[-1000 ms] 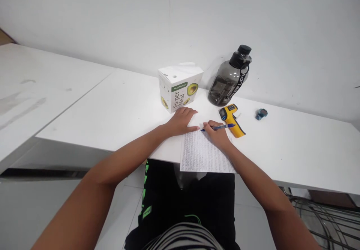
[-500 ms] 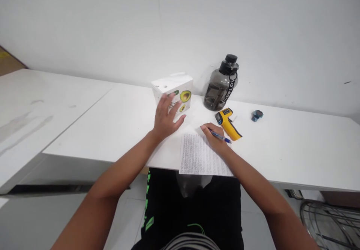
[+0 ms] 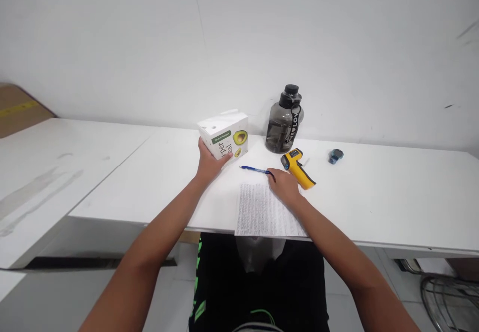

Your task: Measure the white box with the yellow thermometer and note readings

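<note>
My left hand (image 3: 210, 161) is wrapped round the near left side of a white carton (image 3: 223, 127) printed with avocados, its thumb across the front. The carton stands a little tilted on the white table. In my right hand (image 3: 284, 185) the fingers are curled round one end of a blue pen (image 3: 255, 170), which points left towards the carton. Under that hand lies a sheet of paper (image 3: 258, 210) covered in dense handwriting, at the table's front edge. Just right of the same hand rests a yellow infrared thermometer (image 3: 304, 176).
A large dark translucent water bottle (image 3: 281, 125) stands by the wall behind the thermometer. A small blue wristwatch (image 3: 336, 156) lies to its right. The table (image 3: 392, 192) ends at the wall. A wire rack (image 3: 449, 297) is below, at the right.
My left hand has gone from spread fingers over the carton's front to a grip on its left side. The pen has swung from its writing position to point left.
</note>
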Available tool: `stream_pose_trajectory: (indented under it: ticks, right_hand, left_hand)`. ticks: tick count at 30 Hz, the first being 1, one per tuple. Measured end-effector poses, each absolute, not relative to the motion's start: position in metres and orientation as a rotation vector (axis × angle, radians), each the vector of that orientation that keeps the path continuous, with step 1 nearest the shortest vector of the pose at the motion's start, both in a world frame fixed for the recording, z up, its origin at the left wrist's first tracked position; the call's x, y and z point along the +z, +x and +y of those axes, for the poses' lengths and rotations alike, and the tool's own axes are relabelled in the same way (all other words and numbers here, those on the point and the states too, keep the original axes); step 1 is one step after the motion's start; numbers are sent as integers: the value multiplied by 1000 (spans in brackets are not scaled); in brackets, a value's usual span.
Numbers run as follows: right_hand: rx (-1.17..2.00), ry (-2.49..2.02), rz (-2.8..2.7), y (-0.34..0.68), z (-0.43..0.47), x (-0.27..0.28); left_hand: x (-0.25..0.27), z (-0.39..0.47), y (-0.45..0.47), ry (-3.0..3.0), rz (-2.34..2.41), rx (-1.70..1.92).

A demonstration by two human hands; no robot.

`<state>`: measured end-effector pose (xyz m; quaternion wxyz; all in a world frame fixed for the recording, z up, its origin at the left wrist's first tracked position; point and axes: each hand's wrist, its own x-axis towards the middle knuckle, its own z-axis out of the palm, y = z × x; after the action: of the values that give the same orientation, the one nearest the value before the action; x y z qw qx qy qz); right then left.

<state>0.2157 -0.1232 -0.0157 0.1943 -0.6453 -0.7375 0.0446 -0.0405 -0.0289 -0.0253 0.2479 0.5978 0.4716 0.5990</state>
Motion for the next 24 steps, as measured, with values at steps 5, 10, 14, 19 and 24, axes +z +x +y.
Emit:
stream_pose_trajectory:
  ticks: [5,10,14,19,24]
  right_hand:
    - [32,-1776,-2009,229,-119,-1]
    - [-156,-2150,-1674,261,-117,14]
    - [226,-2367,-1673,272,-118,16]
    - [560,-2173,-1628,269,-116,13]
    - [822,-1396,-1518,261,-121,11]
  left_hand:
    - [-9,-35,-40,1506,1288,1654]
    - [-5,-37,-40,1329,1149,1780]
    - [-5,-40,-38,1179,951,1767]
    - [-2,-49,-34,1136,808,1629]
    - [-3,-53,-32,1134,825,1524]
